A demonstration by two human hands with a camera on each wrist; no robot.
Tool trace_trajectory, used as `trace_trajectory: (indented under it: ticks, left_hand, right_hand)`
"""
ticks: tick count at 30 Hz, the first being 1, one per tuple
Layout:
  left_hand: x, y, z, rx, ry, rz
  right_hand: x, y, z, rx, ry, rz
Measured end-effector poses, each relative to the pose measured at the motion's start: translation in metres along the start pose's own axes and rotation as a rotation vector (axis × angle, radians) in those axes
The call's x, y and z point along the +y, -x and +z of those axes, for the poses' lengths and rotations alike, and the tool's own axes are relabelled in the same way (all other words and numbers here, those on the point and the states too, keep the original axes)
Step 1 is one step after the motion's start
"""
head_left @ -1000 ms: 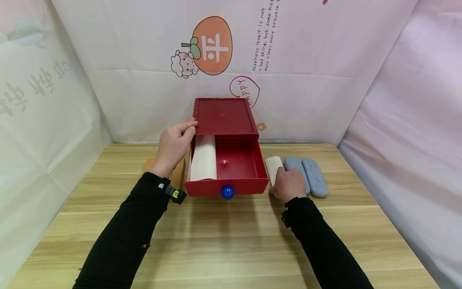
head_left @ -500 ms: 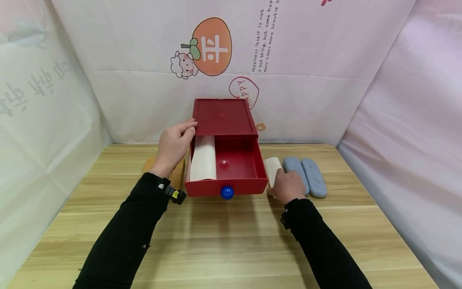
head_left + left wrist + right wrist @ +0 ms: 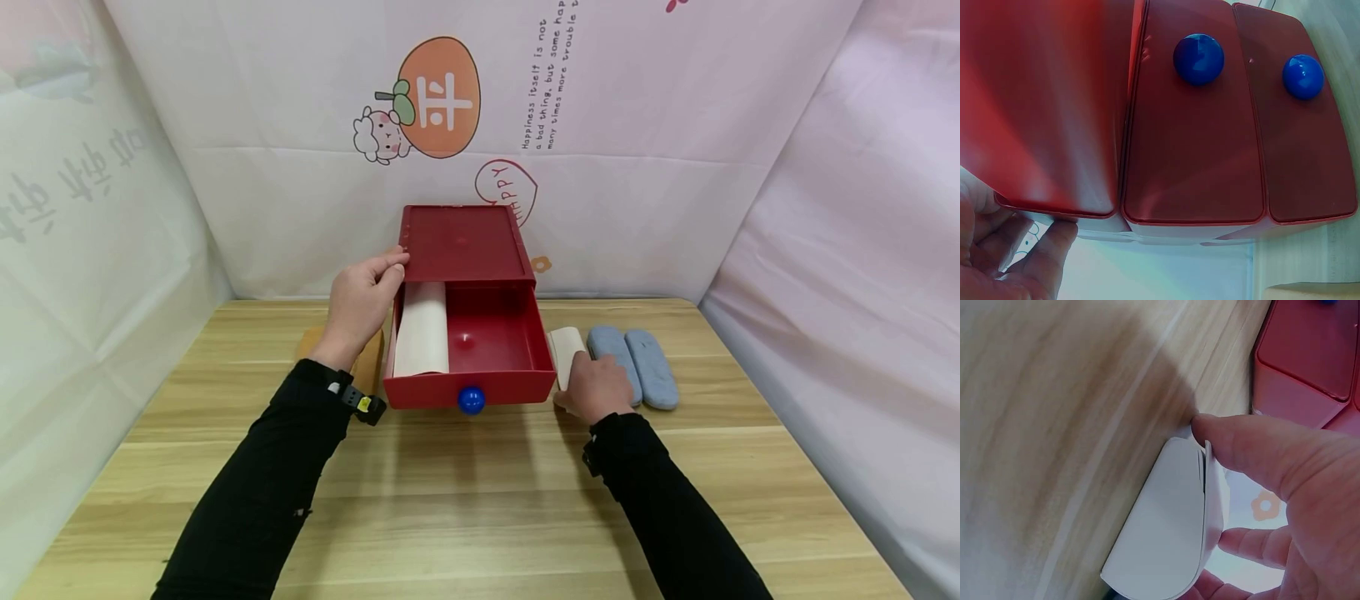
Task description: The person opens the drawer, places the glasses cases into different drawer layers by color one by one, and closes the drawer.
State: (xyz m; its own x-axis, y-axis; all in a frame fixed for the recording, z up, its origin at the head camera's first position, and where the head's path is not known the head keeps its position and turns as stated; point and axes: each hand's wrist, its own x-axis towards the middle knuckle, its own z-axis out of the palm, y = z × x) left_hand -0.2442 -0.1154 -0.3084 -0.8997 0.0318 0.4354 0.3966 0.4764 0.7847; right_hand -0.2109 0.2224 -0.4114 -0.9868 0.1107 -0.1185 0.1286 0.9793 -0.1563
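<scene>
A red drawer cabinet [image 3: 465, 242] with blue knobs stands at the back of the table, its top drawer [image 3: 469, 388] pulled out. Inside that drawer, along its left side, lies a long cream case [image 3: 422, 329]. My left hand [image 3: 362, 304] rests at the cabinet's upper left edge, fingers fairly straight against it. To the right of the cabinet, my right hand [image 3: 600, 385] grips the near end of a cream glasses case [image 3: 1160, 519], thumb on one side and fingers on the other. The case's half-round end and flap edge show close over the table.
Two grey-blue cases, one [image 3: 613, 343] partly behind my right hand and another [image 3: 652, 368] beside it, lie to the right. A tan case [image 3: 370, 362] lies left of the cabinet, partly hidden by my left arm. Printed cloth [image 3: 300, 183] hangs behind the wooden table [image 3: 465, 500].
</scene>
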Motion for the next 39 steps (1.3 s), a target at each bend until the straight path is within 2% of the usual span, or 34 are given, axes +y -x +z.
trace_trajectory:
  ticks: [10, 19, 39]
  left_hand:
    - [-0.0012, 0.0005, -0.0011, -0.001, 0.004, -0.001]
    - [-0.0024, 0.0009, -0.0013, -0.002, 0.007, -0.002]
    - [-0.0013, -0.0006, 0.0006, 0.006, -0.001, -0.004]
  right_hand:
    - [-0.0028, 0.002, -0.0003, -0.011, 0.006, -0.004]
    - [-0.0031, 0.0046, -0.0007, -0.09, -0.002, -0.021]
    - [-0.004, 0.0045, 0.001, -0.084, -0.006, -0.018]
